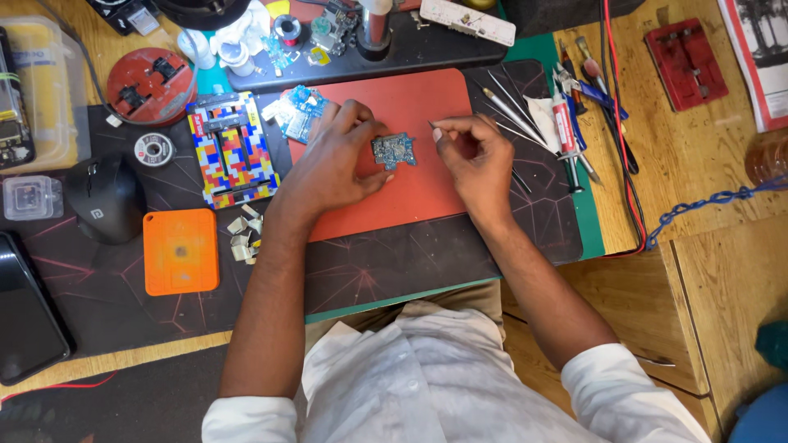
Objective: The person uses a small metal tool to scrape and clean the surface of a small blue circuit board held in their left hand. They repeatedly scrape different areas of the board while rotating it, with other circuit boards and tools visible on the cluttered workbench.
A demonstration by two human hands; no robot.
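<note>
- Bright, even light across the whole frame; colours read saturated, the red mat (410,156) at centre and the orange box (180,251) at left strongest.
- Shadows soft and short; a faint one lies under the left hand (332,160) on the mat.
- Mild glare on the clear plastic container (49,90) at the upper left and on the black phone screen (25,308) at the lower left.
- White shirt (443,377) at the bottom runs close to overexposed, folds still legible.
- Centre sharp: the small blue circuit board (394,150) shows fine detail.
- Slight softness and wide-angle stretch toward the corners; table (706,164) edges at the right bend a little.
- Blue shape in the lower right corner is blurred.
</note>
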